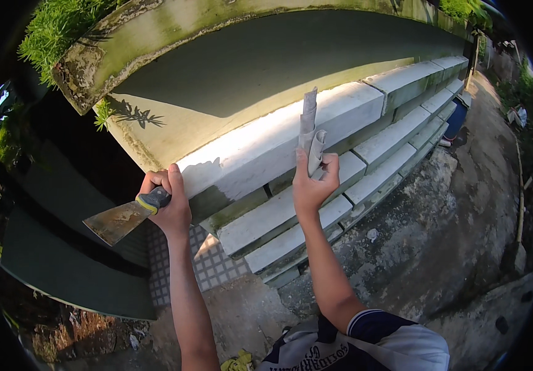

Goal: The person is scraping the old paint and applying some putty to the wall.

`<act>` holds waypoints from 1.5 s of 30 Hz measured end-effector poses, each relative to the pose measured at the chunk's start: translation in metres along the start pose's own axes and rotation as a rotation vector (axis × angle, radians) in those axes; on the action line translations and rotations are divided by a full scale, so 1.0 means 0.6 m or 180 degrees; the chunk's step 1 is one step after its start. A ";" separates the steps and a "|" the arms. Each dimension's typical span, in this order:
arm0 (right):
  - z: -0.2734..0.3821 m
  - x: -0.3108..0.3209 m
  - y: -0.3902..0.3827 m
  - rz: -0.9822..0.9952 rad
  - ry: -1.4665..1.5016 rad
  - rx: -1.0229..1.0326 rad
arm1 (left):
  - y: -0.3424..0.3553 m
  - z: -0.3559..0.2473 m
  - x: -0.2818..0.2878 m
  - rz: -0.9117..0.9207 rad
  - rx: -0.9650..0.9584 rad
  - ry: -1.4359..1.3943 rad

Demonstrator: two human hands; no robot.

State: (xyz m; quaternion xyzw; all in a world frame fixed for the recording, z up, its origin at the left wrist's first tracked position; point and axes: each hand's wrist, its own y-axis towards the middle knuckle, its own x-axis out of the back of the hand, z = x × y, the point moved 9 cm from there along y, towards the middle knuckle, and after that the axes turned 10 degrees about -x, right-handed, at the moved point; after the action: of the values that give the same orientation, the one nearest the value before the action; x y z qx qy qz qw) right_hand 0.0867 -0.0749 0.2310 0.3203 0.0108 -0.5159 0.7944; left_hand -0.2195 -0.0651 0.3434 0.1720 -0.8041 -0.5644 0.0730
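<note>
My left hand (169,201) is closed round the dark, yellow-edged handle of a scraper (118,221). Its broad, stained blade points left and down, away from the wall. This hand is at the near left end of the top white block (260,154), whose coating stops there in a ragged edge above bare, greenish concrete. My right hand (316,182), raised in front of the wall, grips several curled grey-white strips (308,123), which look like peeled paint. They stand upright out of my fingers.
Stepped rows of white-topped blocks (365,179) run away to the right. A mossy concrete ledge (217,21) overhangs the wall, with green plants (62,37) at its left. Below lie patterned tiles (177,266) and a rough path (427,247). A blue container (457,117) stands farther along.
</note>
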 end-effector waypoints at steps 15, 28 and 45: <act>0.071 -0.013 -0.044 0.0354 -0.0104 0.1036 | -0.002 0.021 0.007 -0.0152 0.0394 -0.0094; 0.135 -0.062 -0.166 0.0963 0.0238 0.1662 | 0.002 0.003 0.001 -0.0219 0.0285 -0.0109; 0.095 -0.042 -0.201 0.0807 -0.0068 0.1409 | 0.004 0.004 -0.001 -0.0287 0.0291 -0.0217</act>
State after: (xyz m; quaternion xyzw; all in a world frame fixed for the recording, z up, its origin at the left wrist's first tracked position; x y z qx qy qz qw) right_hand -0.0425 -0.1157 0.2248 0.4798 -0.1511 -0.4053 0.7633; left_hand -0.2202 -0.0622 0.3447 0.1920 -0.8225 -0.5353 0.0121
